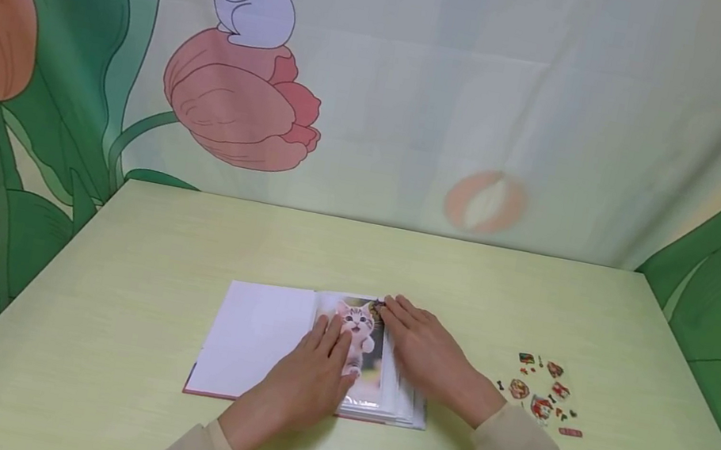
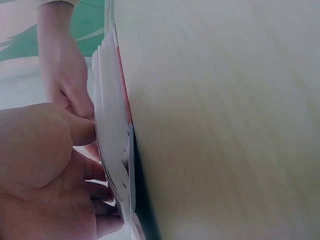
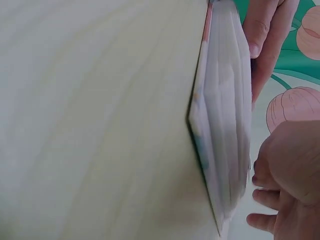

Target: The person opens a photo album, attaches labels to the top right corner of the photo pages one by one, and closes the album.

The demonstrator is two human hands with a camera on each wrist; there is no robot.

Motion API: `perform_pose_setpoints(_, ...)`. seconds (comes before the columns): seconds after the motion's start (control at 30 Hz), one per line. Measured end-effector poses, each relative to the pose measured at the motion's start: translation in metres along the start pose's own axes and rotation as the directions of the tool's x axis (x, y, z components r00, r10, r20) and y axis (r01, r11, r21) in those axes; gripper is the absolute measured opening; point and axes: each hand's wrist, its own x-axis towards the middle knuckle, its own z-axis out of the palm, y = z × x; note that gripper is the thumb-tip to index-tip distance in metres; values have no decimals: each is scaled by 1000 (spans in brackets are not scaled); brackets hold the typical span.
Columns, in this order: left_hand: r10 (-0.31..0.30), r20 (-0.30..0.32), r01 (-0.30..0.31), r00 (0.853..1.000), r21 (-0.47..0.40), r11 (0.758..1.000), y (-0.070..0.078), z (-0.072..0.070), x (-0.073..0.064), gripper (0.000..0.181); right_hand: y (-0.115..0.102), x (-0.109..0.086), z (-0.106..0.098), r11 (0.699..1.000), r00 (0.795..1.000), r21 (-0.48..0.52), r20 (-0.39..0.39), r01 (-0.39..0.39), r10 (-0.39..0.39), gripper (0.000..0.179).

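Album: the white-paged, red-edged photo album point(image 1: 253, 343) lies spread on the pale yellow-green table point(image 1: 53, 364), beneath my hands.
Left hand: my left hand point(image 1: 304, 380), gripping nothing, rests fingers extended over the rectangular kitten picture point(image 1: 367, 359), probably keeping the page flat.
Right hand: my right hand point(image 1: 428, 350), gripping nothing, stretches its fingers to the picture's upper right corner, likely steadying it.
Views: only head shows the kitten; the wrists show stacked page edges.

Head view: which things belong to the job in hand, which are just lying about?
In the job, it seems:
- open album with white pages
- colour picture of a kitten, right-hand page
- left hand, right hand, both at that page

Lying about, apparently:
- small multicoloured stickers right of album; no hand on them
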Motion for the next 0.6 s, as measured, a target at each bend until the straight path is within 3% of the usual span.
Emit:
perform_pose_setpoints(0.27,-18,31,19,999,-42,999,3,-10,-3,61,-4,-1,-2,993,992,16,47,117,-118,50)
perform_pose_setpoints(0.6,-5,29,5,1000,9,1000,5,-12,-4,59,-2,0,-4,996,993,20,82,86,-87,48)
